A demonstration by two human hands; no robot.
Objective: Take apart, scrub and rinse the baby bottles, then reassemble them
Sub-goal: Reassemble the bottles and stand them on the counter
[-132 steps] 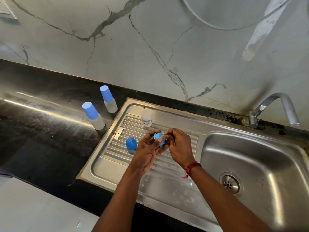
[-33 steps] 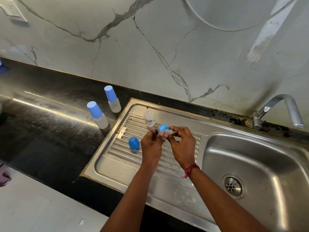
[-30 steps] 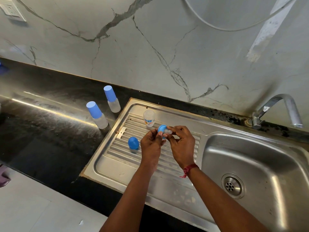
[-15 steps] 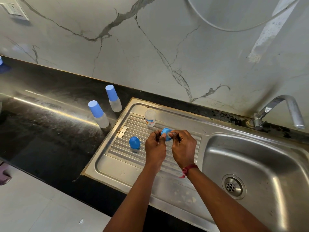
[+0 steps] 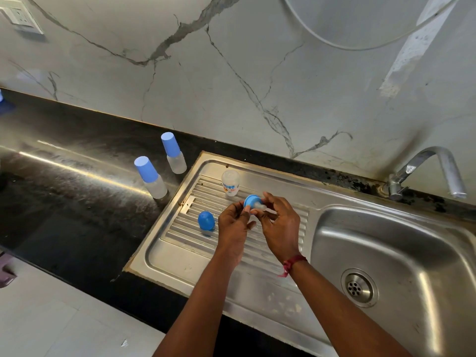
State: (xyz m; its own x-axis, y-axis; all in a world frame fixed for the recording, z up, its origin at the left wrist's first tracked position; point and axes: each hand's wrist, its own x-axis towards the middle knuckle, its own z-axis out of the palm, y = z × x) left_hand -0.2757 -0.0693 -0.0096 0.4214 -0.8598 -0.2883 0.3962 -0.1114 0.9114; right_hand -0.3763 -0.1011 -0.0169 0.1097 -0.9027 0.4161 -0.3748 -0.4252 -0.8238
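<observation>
Plainly, the left hand [image 5: 233,224] pinches the blue collar [image 5: 249,200] above the drainboard [image 5: 180,253], while the right hand [image 5: 280,224] seems to grip the half-hidden clear teat [image 5: 258,206]. A hard tug could send the slippery teat skidding toward the drain [image 5: 359,288].

Above a steel drainboard [image 5: 180,253], the left hand [image 5: 233,225] pinches a blue ring [image 5: 249,201] and the right hand [image 5: 279,228] pinches the clear teat [image 5: 258,206] in it. An uncapped bottle [image 5: 231,182] and a blue cap [image 5: 206,222] stand on the drainboard. 2 capped bottles [image 5: 150,173] [image 5: 173,153] stand on the black tabletop [image 5: 64,202].
</observation>
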